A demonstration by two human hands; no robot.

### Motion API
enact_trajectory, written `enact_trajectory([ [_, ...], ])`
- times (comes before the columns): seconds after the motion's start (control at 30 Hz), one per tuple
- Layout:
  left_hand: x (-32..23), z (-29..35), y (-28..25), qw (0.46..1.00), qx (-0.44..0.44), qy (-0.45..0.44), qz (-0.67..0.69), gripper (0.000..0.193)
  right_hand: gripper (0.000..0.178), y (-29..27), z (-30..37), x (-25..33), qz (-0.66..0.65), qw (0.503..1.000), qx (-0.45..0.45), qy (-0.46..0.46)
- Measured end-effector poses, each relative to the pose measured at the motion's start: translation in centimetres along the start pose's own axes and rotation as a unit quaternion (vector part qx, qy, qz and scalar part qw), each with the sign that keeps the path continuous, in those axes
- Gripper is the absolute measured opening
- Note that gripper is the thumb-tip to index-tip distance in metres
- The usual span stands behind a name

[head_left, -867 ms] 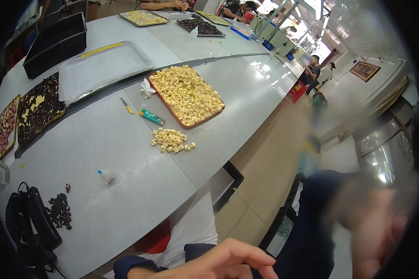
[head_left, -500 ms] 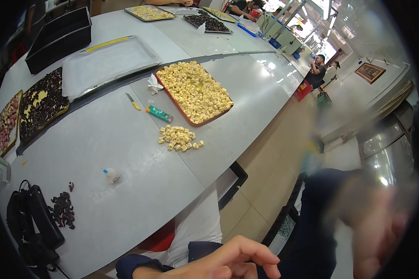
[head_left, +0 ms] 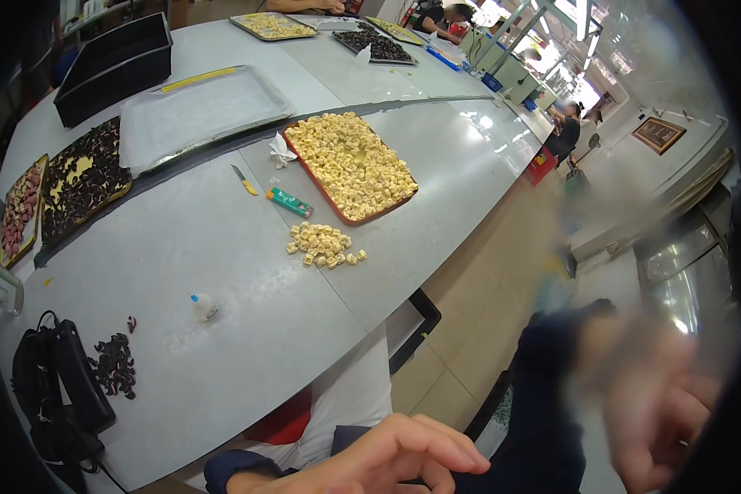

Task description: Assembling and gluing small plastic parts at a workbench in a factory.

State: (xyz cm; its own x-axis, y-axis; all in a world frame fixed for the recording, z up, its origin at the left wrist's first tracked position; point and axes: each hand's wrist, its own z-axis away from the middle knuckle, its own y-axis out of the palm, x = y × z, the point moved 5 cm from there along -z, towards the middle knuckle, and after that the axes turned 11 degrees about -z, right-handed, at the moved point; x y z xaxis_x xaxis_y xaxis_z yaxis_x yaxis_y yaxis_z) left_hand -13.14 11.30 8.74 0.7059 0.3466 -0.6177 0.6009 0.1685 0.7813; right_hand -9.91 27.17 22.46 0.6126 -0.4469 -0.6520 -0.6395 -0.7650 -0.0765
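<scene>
My left hand is at the lower edge, in front of the table. Its fingers are loosely bent and apart, and nothing shows in them. Out to the right, off the table, my right hand is blurred, its fingers curled in; whatever they hold, if anything, cannot be made out. Neither hand touches the table. On it lies a heap of small yellow cube-like pieces, beside a red-rimmed tray full of the same. A yellow-handled knife, a green lighter-shaped packet and a small blue-tipped white bottle lie nearby.
At the left are a black corded device, loose dark pieces and a tray of dark pieces. Farther back are a paper-covered tray and a deep black bin. A person is beyond the table's right side.
My right hand has shifted slightly left and its fingers look more curled. My left hand stays at the lower edge, little changed. The table scene has slid slightly rightward in view.
</scene>
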Motion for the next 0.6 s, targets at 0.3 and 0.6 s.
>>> enact_trajectory([
  [0.3, -0.4, 0.6, -0.4, 0.988, 0.063, 0.140, -0.021, 0.081, 0.033, 8.0, 19.8, 3.3, -0.173, 0.833, -0.009, 0.525],
  [0.6, -0.5, 1.2, -0.9, 0.998, -0.019, 0.055, -0.037, 0.085, 0.022, 12.5, 28.0, 9.9, -0.207, 0.705, 0.095, 0.671],
])
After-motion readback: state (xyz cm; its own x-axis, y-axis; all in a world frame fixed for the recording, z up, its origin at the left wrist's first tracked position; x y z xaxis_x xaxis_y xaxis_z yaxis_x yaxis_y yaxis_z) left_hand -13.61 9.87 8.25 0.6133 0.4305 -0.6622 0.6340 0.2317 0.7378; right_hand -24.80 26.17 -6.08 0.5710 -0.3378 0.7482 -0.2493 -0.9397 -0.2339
